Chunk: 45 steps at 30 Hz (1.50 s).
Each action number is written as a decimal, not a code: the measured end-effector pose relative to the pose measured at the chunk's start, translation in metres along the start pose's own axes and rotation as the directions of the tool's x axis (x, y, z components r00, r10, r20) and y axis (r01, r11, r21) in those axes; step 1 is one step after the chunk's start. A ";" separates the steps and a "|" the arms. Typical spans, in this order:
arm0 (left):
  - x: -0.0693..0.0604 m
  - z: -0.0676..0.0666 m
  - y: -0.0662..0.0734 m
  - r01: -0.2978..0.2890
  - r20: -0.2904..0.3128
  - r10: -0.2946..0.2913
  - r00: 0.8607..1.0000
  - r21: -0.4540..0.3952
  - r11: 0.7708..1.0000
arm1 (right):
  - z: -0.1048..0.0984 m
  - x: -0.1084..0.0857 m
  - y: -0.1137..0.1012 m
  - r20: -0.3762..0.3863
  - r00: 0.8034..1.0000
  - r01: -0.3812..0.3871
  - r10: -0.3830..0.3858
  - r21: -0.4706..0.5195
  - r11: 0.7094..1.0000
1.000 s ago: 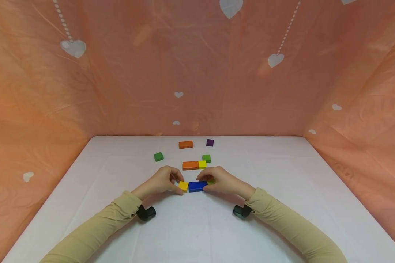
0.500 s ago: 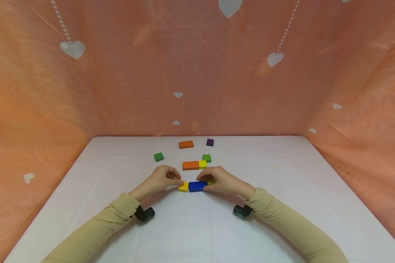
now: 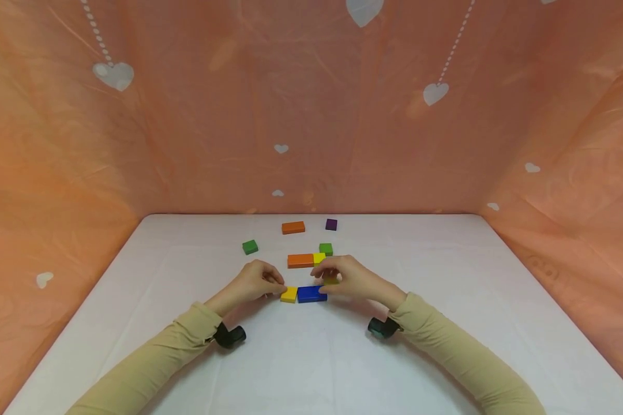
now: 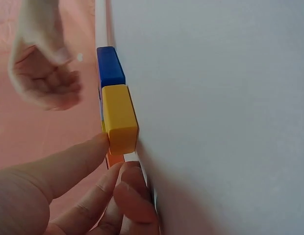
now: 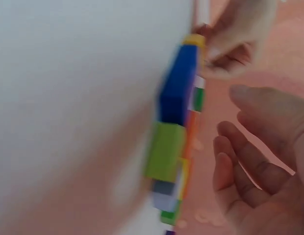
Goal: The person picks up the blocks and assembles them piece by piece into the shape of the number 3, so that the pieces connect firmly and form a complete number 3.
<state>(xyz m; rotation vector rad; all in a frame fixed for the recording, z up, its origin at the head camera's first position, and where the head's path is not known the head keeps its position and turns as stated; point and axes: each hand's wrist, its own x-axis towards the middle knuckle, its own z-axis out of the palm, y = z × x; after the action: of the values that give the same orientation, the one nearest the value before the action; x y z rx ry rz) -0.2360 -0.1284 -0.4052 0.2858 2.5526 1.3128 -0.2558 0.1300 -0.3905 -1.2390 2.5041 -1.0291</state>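
A yellow block (image 3: 289, 295), a long blue block (image 3: 308, 295) and a lime-green block (image 5: 165, 152) lie in a row on the white table. My left hand (image 3: 253, 281) touches the yellow block with one straight digit, while its other fingers curl loosely beside the block. Over the right end of the row hovers my right hand (image 3: 357, 279), its fingers relaxed and apart from the blocks in the right wrist view. In the head view it partly hides the lime-green block.
Behind the row sit an orange block (image 3: 300, 261) and a bright yellow block (image 3: 318, 259) side by side. Two green blocks (image 3: 250, 247), another orange block (image 3: 293, 227) and a purple block (image 3: 331, 225) lie farther back. An orange curtain (image 3: 311, 115) closes off the far edge.
My left hand has shifted from gripping the sides of the yellow block to touching it with one digit. The right hand has let go of the row's right end and lifted slightly.
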 end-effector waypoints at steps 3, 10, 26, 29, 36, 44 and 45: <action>0.000 0.000 0.000 0.005 -0.003 -0.005 1.000 -0.002 1.000 | -0.013 0.001 -0.004 -0.062 0.998 0.031 -0.030 0.014 0.999; 0.001 -0.001 -0.002 0.031 -0.001 -0.031 1.000 -0.019 0.999 | -0.039 0.000 -0.011 -0.149 0.988 0.030 -0.031 -0.010 1.000; 0.003 -0.002 -0.003 0.062 0.059 -0.055 0.997 -0.116 0.991 | -0.066 0.002 -0.006 -0.211 0.977 -0.020 0.028 0.039 0.999; 0.004 -0.001 -0.003 0.066 0.060 -0.059 0.996 -0.116 0.991 | -0.072 0.004 -0.003 -0.212 0.975 -0.055 0.068 0.067 0.996; 0.004 -0.001 -0.003 0.071 0.066 -0.063 0.996 -0.118 0.991 | -0.085 0.011 0.005 -0.233 0.963 -0.111 0.138 0.126 0.986; 0.004 -0.002 -0.005 0.068 0.049 -0.063 0.997 -0.097 0.993 | -0.096 0.023 0.024 -0.245 0.943 -0.179 0.225 0.196 0.964; 0.004 -0.002 -0.006 0.069 0.048 -0.065 0.997 -0.096 0.993 | -0.096 0.024 0.028 -0.245 0.938 -0.192 0.244 0.217 0.957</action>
<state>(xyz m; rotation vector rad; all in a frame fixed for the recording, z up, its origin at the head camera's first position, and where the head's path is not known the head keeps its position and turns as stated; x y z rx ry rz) -0.2407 -0.1316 -0.4096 0.2062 2.4304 1.3849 -0.3294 0.1724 -0.3330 -0.7901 2.5847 -1.4199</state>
